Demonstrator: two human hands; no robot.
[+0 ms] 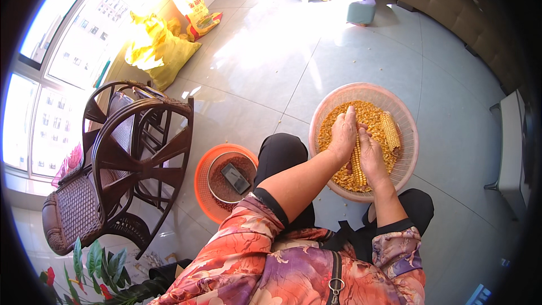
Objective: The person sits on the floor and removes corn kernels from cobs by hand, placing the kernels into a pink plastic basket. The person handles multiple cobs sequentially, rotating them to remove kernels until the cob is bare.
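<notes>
Both my hands meet around a corn cob (358, 163) with kernels on it, above a round pink plastic basket (407, 173). My left hand (344, 133) lies against the cob's left side, and my right hand (371, 154) is against its right side. My fingers partly cover the cob's upper end. Loose yellow corn kernels (338, 114) fill the basket below. Another corn cob (390, 132) leans on the kernels at the basket's right.
An orange basket (203, 195) with a smaller round container of reddish kernels and a smartphone (235, 178) stands at left, beside my knee. Beyond are a dark rattan chair (139, 165) and yellow sacks (169, 57). A small stool (361, 9) stands farther off. Stray kernels dot the tiles.
</notes>
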